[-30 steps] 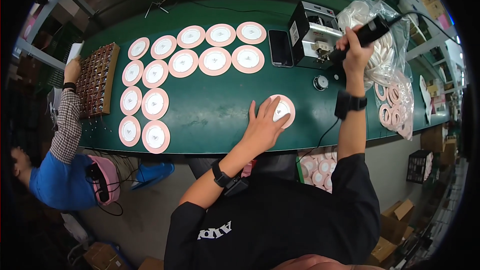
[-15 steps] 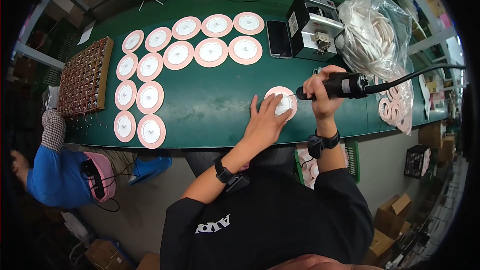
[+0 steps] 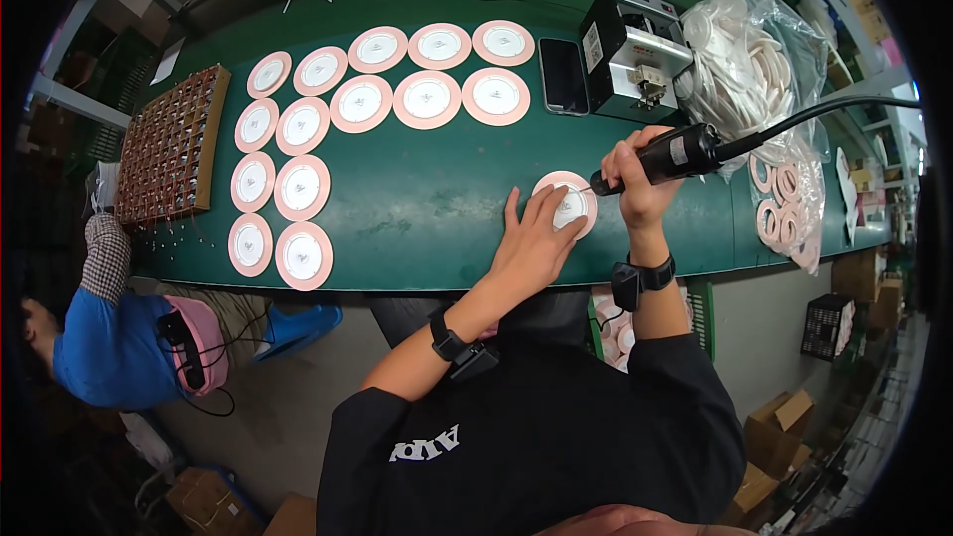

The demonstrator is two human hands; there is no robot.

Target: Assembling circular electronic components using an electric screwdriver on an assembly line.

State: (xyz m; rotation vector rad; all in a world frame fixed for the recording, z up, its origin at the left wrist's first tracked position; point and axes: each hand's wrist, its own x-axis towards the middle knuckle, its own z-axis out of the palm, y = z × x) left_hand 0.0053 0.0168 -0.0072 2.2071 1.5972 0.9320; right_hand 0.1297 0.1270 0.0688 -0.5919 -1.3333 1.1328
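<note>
A round disc (image 3: 574,214) with a pink rim and white centre lies flat on the green table near its front edge. My left hand (image 3: 536,236) rests on that disc, its fingers stretched out and apart over the left part. In a closed grip, my right hand (image 3: 643,182) holds a black corded electric screwdriver (image 3: 675,154). The tool is tilted, with its thin bit pointing down-left at the disc's upper right part. Whether the bit touches a screw is too small to tell.
Several similar discs (image 3: 427,97) lie in rows on the table (image 3: 417,169). A phone (image 3: 563,76), a black-and-silver machine (image 3: 635,55) and plastic bags of white parts (image 3: 740,50) and pink rings (image 3: 784,201) stand beyond. At left, a co-worker (image 3: 114,337) sits by a gridded tray (image 3: 174,144).
The screwdriver has tilted more, its rear end and cord rising. My view has shifted slightly, moving the table items a little to the right. My left hand stays on the disc.
</note>
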